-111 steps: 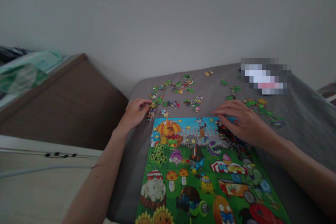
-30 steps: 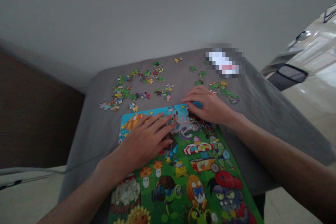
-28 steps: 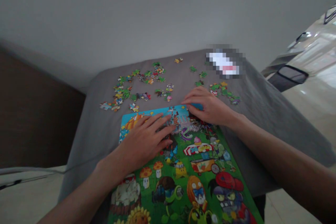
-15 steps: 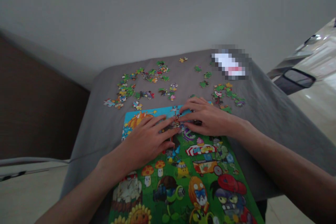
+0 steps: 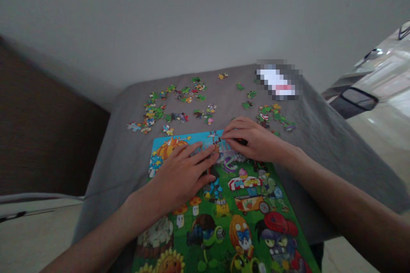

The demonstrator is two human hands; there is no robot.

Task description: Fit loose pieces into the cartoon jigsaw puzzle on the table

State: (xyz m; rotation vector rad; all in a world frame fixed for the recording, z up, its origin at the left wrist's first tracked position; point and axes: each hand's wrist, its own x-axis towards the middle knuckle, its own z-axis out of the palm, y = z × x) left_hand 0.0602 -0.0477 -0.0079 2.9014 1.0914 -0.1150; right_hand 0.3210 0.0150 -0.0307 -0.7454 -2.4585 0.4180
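Note:
A colourful cartoon jigsaw puzzle lies assembled on a table under a grey cloth. My left hand rests flat on the puzzle's upper part, fingers stretched out toward the top edge. My right hand lies at the puzzle's top right corner with its fingers curled and pressed down on the pieces there; what sits under the fingertips is hidden. The fingertips of both hands almost meet near the top middle of the puzzle.
Loose puzzle pieces are scattered on the cloth beyond the puzzle, with more green ones at the right. A blurred-out flat object lies at the far right corner. A dark brown headboard-like panel stands left; pale furniture is right.
My left hand moved from the loose pieces at the left onto the puzzle. My right hand slid left along the top edge toward the left hand. The camera turned right.

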